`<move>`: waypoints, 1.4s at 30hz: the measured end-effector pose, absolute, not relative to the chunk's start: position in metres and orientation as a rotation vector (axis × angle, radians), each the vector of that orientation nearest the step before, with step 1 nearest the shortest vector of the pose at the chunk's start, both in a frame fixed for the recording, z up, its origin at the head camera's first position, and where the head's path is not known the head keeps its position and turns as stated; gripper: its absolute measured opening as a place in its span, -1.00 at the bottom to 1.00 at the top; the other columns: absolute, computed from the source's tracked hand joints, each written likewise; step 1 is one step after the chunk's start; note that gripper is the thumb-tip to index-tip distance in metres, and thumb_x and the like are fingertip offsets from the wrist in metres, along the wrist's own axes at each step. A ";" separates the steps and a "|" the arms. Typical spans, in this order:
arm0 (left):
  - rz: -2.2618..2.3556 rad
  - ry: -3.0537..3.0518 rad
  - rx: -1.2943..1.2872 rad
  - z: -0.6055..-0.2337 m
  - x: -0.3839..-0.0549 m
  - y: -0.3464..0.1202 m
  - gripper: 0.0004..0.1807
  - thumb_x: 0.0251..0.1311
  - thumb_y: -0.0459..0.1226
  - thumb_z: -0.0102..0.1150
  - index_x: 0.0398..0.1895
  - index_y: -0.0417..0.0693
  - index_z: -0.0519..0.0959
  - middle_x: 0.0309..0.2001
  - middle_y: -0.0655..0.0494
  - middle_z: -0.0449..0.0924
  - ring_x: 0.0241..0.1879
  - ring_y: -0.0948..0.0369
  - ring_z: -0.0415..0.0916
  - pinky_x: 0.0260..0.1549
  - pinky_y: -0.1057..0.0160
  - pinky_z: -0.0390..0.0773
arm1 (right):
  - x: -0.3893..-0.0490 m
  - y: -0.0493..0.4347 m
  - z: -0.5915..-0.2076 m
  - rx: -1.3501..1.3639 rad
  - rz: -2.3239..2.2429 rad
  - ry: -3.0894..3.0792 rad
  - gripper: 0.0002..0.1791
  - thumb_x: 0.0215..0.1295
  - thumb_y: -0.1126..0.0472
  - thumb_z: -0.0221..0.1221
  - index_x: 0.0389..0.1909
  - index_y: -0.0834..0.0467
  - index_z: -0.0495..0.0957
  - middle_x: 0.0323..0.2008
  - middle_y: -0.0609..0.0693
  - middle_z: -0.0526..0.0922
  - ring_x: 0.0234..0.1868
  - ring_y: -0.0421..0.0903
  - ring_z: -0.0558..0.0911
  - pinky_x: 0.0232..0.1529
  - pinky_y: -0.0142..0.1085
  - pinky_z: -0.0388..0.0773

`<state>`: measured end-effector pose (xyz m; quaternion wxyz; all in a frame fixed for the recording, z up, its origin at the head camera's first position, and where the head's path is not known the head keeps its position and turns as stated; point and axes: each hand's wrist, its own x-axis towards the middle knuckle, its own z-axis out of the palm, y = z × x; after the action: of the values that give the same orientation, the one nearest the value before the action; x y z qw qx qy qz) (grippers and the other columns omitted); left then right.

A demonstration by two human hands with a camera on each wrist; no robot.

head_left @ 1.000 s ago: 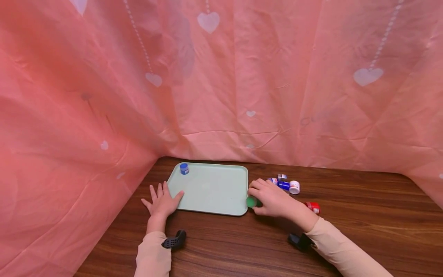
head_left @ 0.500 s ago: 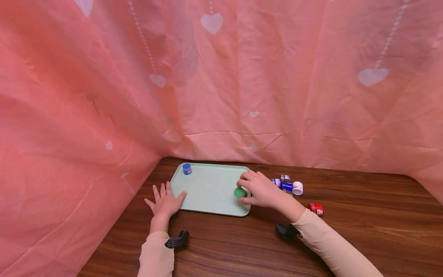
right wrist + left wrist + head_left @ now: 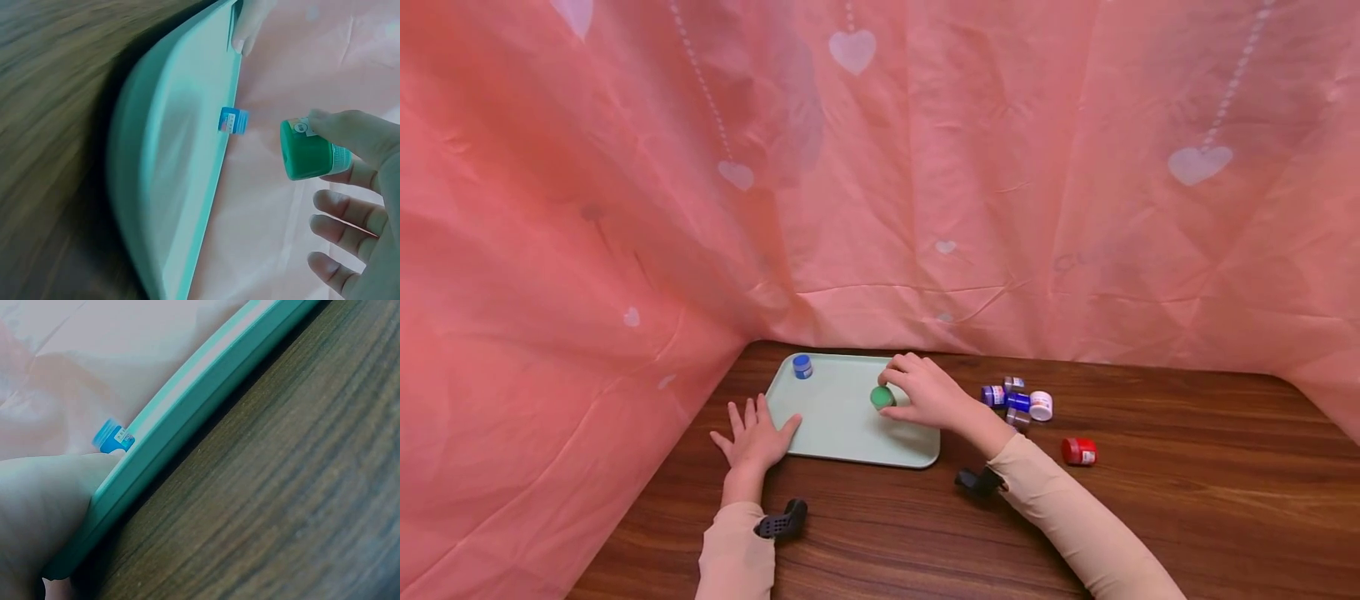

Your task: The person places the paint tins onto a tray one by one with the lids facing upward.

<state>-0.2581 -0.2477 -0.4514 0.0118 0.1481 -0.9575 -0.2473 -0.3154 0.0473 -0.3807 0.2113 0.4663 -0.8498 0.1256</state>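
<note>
My right hand (image 3: 925, 396) pinches a green paint jar (image 3: 882, 397) between thumb and fingers, above the right part of the pale green tray (image 3: 842, 425). In the right wrist view the green jar (image 3: 309, 150) hangs clear of the tray, its label under the thumb. My left hand (image 3: 756, 437) lies with spread fingers at the tray's left edge, the thumb over the rim. A small blue paint jar (image 3: 802, 367) stands upright in the tray's far left corner. The left wrist view has part of the left hand (image 3: 44, 512) against the tray's side.
Right of the tray, several jars lie close together on the wooden table (image 3: 1187, 467), among them a white-lidded jar (image 3: 1041, 406) and a purple-blue jar (image 3: 993, 396). A red jar (image 3: 1078, 452) lies apart, nearer the front. A pink curtain (image 3: 1000, 208) hangs behind.
My right hand has carried the green jar leftward from beside the tray's right edge to over the tray. The left hand and the blue jar have stayed in place.
</note>
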 end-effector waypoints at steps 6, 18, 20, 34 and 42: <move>-0.770 -2.985 0.461 -0.452 -0.258 -0.249 0.05 0.29 0.25 -0.10 0.55 -0.23 -0.22 0.54 -0.35 -0.26 0.51 -0.24 -0.66 0.23 -0.49 -0.66 | -0.321 0.032 -0.378 1.252 0.414 -2.423 -0.62 0.10 -0.11 0.37 -0.14 0.00 0.60 -0.15 -0.08 0.54 -0.10 -0.10 0.49 -0.17 -0.24 0.41; -0.757 -2.990 0.464 -0.452 -0.258 -0.253 0.05 0.29 0.26 -0.10 0.55 -0.23 -0.23 0.54 -0.35 -0.26 0.51 -0.25 -0.66 0.22 -0.50 -0.66 | -0.347 0.002 -0.374 1.186 0.462 -2.558 -0.60 0.12 -0.10 0.36 -0.11 0.03 0.60 -0.09 -0.02 0.57 -0.02 -0.01 0.52 -0.03 -0.09 0.48; -0.749 -2.992 0.467 -0.452 -0.258 -0.254 0.05 0.29 0.26 -0.10 0.55 -0.23 -0.23 0.54 -0.35 -0.26 0.51 -0.25 -0.66 0.22 -0.50 -0.66 | -0.354 -0.002 -0.375 1.173 0.466 -2.573 -0.61 0.12 -0.10 0.36 -0.12 0.02 0.60 -0.11 -0.03 0.57 -0.03 -0.01 0.53 -0.03 -0.08 0.49; -0.765 -2.991 0.456 -0.454 -0.258 -0.253 0.04 0.30 0.25 -0.09 0.55 -0.25 -0.22 0.53 -0.36 -0.26 0.51 -0.26 -0.66 0.22 -0.51 -0.65 | -0.395 -0.013 -0.382 1.033 0.678 -2.688 -0.62 0.10 -0.02 0.40 -0.15 0.08 0.60 -0.12 0.05 0.54 0.01 0.02 0.54 0.02 -0.15 0.51; -0.743 -2.986 0.466 -0.453 -0.257 -0.257 0.04 0.29 0.25 -0.10 0.55 -0.24 -0.21 0.53 -0.36 -0.24 0.51 -0.25 -0.66 0.22 -0.51 -0.65 | -0.408 -0.033 -0.392 0.984 0.820 -2.726 -0.65 0.05 0.01 0.43 -0.23 0.11 0.61 -0.20 0.05 0.60 -0.11 -0.06 0.53 -0.03 -0.21 0.52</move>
<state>-0.2565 -0.2575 -0.4526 0.0146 0.1498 -0.9593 -0.2388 -0.4080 -0.0329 -0.3915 0.0650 0.3260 -0.9032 0.2715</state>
